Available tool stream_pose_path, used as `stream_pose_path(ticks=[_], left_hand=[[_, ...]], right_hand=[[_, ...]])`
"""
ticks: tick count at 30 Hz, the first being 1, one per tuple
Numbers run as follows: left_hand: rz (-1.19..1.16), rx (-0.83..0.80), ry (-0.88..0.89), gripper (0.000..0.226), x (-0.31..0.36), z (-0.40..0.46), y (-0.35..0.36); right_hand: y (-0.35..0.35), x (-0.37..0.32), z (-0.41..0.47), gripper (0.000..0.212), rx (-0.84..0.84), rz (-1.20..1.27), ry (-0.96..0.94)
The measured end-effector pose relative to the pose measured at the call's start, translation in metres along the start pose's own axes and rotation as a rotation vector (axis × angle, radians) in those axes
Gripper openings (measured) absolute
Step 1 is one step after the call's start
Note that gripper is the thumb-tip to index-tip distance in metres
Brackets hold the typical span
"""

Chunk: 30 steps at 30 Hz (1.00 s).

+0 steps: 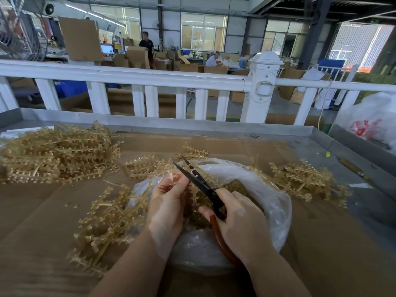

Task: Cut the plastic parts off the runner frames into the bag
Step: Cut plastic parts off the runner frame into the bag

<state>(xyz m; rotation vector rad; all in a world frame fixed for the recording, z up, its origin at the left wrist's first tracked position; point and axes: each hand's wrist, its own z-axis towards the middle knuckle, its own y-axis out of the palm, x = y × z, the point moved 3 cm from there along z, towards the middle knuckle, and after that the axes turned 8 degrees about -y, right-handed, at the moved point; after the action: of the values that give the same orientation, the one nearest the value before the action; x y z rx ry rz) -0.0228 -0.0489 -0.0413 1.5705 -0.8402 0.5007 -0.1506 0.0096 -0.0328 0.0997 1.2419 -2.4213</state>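
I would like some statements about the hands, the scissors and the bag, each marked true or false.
1. The right hand holds the scissors. True.
2. The scissors' blades are closed. False: they stand apart, tips pointing away from the person.
3. The left hand pinches a small piece of plastic frame close to the blades. True.
4. The plastic bag under the hands is empty. False: tan plastic parts lie inside it.
5. The largest pile of frames lies at the right of the table. False: it lies at the far left; a smaller pile is on the right.
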Motion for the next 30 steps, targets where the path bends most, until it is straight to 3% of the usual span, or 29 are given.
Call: stream_pose_path(ticks=[2,7,16,30], left_hand=[[0.024,0.049,0.033,0.038,0.0012,-0.0004,0.0002],[0.048,0.031,0.029,0.01,-0.0014,0.0005,-0.0007],[-0.015,-0.042,-0.034,0.015,-0.0068,0.0041,-0.002],[-0.029,-0.022,-0.027,0.007,-0.0087,0.0032,-0.0022]], right_hand=[[0.0006,-0.0002,-0.0004,0.044,-0.002,-0.008,0.002],[0.0006,-0.0008,-0.0011,0.039,0.033,-0.018,0.017],[0.0002,-0.0043,0.0009,0.035,0.033,-0.031,0.005],[0.0009,-0.0031,0.003,0.029,-0.023,-0.004,-0.025]])
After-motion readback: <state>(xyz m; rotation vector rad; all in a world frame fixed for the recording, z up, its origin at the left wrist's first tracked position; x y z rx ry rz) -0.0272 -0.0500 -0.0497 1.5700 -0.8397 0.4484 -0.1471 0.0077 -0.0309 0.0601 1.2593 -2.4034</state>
